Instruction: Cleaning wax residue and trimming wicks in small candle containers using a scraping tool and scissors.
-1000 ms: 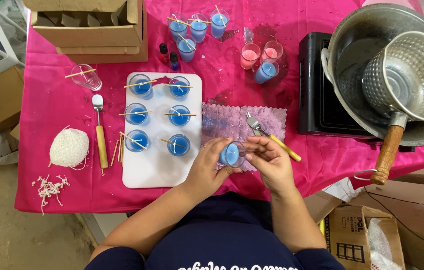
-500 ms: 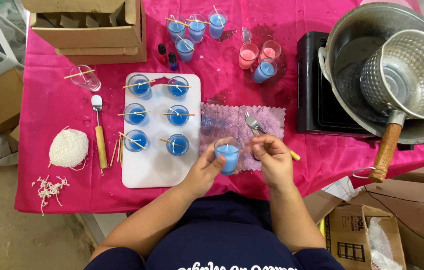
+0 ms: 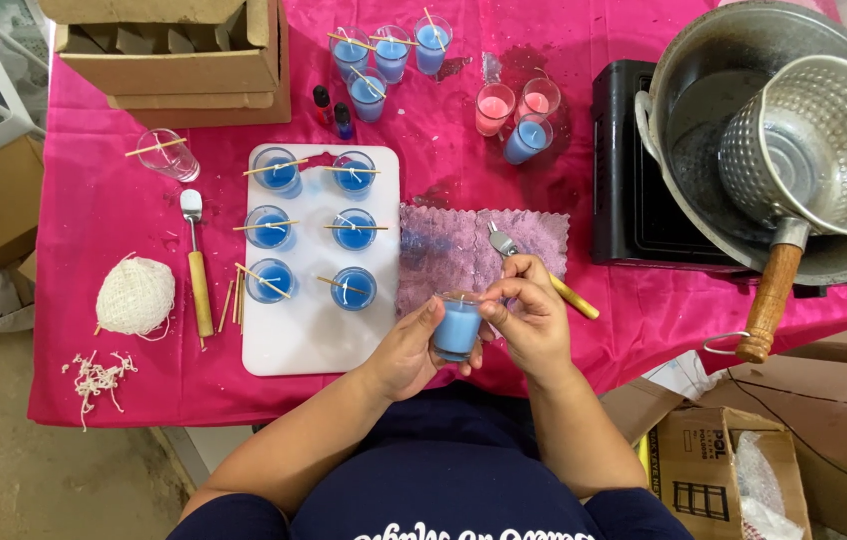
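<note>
My left hand (image 3: 406, 352) grips a small glass of blue wax (image 3: 458, 328) upright near the table's front edge. My right hand (image 3: 534, 322) pinches at the glass's rim, where a thin stick lies across the top. Just beyond my right hand, scissors with a yellow handle (image 3: 544, 272) lie on a purple cloth (image 3: 454, 250). To the left, a white board (image 3: 312, 330) carries several blue wax glasses (image 3: 354, 229) with sticks laid across them.
A metal pot with a wooden-handled ladle pan (image 3: 804, 150) sits on a black stove (image 3: 634, 190) at right. More blue and pink glasses (image 3: 504, 105) stand at the back. A string ball (image 3: 134, 296), spatula (image 3: 196, 270), empty glass (image 3: 168, 153) and cardboard boxes (image 3: 174, 50) lie left.
The glass has turned from tilted toward me to upright and come slightly nearer the table edge. My right hand has moved onto its rim.
</note>
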